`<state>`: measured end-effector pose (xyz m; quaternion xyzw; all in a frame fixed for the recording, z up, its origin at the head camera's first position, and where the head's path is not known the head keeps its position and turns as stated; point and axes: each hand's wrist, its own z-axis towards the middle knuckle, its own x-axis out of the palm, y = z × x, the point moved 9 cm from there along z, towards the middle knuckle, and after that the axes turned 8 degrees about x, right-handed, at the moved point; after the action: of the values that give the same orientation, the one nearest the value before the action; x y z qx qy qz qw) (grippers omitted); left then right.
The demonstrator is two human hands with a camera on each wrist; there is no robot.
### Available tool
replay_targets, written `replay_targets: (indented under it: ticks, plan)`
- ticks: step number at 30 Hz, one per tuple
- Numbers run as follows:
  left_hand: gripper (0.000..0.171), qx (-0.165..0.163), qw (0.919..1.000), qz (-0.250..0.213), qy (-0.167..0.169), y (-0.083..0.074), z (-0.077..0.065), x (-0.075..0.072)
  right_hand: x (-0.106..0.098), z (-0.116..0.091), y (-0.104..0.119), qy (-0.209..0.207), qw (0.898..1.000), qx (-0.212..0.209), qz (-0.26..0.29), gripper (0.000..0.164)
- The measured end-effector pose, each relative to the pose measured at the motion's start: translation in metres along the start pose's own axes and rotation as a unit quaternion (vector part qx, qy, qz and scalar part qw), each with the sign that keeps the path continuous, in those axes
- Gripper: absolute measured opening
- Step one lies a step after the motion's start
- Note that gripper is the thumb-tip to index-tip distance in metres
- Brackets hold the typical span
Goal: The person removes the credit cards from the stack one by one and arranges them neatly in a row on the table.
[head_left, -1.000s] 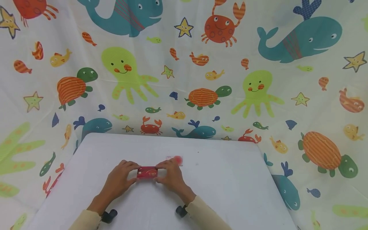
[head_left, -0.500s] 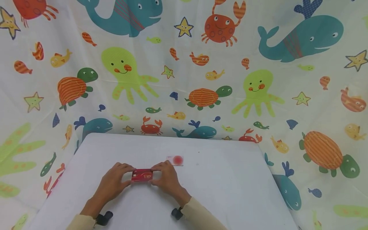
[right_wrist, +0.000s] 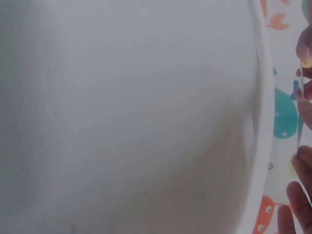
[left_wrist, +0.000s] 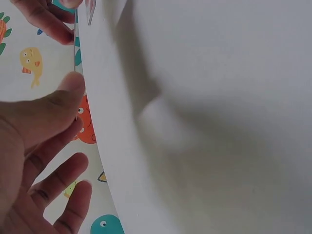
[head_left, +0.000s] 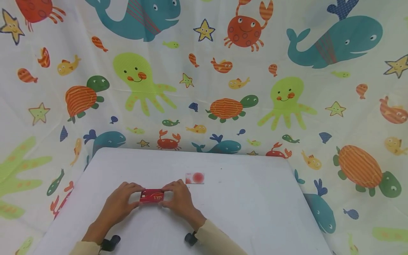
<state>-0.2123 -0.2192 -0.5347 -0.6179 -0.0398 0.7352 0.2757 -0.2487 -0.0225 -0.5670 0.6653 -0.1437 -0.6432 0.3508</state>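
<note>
A red card [head_left: 152,196] with "VIP" printed on it is held by its two short ends, facing up toward the head camera. My left hand [head_left: 118,204] pinches the left end between thumb and fingers. On the opposite end, my right hand [head_left: 181,202] has the same pinch. Both wrist views catch the card edge-on, as a thin strip [right_wrist: 300,129] between the fingertips in the right wrist view. Shadows under the hands suggest that it is raised off the table. A white and pink card [head_left: 195,178] with a red circle lies flat beyond my right hand.
The white table [head_left: 248,202] spreads out under both hands, its back edge meeting a hanging cloth [head_left: 178,117] printed with sea animals. Each wrist bears a small black camera, such as the left one [head_left: 111,243].
Both hands have shifted left and slightly nearer to me with the red card. The white and pink card, partly covered by my right hand before, now shows whole.
</note>
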Motion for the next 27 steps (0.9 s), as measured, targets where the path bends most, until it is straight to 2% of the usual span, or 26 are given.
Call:
replay_targets:
  ticks: [13,21,27]
  plan:
    - [0.052,-0.016,0.9998,0.006,0.012,0.010,-0.008,-0.005,0.012,0.000,0.011,0.003,1.000,0.012,0.006,0.045]
    - [0.053,-0.025,0.9995,0.003,0.017,0.018,-0.014,-0.008,0.019,0.001,0.022,-0.002,1.000,-0.011,0.001,0.044]
    - [0.053,-0.035,0.9990,0.005,0.027,0.026,-0.017,-0.006,0.028,0.004,0.025,0.007,1.000,0.008,-0.014,0.046]
